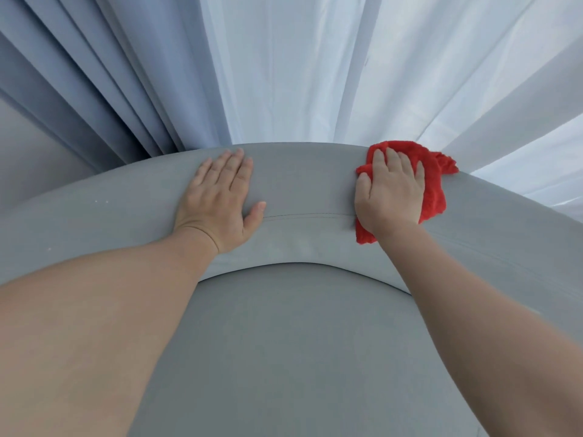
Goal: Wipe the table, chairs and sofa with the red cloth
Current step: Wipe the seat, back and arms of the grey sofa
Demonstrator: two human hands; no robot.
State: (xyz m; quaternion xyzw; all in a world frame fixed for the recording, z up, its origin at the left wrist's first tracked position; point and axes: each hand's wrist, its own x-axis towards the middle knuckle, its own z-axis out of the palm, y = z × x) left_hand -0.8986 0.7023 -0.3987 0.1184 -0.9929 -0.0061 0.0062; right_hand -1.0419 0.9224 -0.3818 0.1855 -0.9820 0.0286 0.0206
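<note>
At the far left I see grey-blue curtain [82,89] folds hanging in tight pleats behind the grey seat; further right they give way to a paler, brighter sheer curtain [315,67] that fills the top of my view. Both drop behind the curved top of the backrest [303,181], touching or nearly touching its far edge, so there is little room beyond it.

My left hand [220,197] lies flat on the backrest, fingers together and stretched toward the curtains, thumb out to the right; it grips nothing, only pressing palm-down on the fabric. A stitched seam runs sideways from its thumb toward my other hand.

My right hand [389,193] presses flat on the red cloth [433,184], fingers spread lightly over it rather than curled around it. The cloth sits on the top of the backrest, right of centre, bunched and crumpled, its long axis running from near my wrist up and away toward the curtains, tilted slightly right. A frayed corner sticks out past the backrest's far edge against the sheer curtain.

Much of the cloth is hidden under my palm, so I cannot make out its full shape. The seat cushion [303,357] below is partly covered by both forearms and cut off at the bottom edge. I cannot tell whether this piece is the sofa or a chair.
</note>
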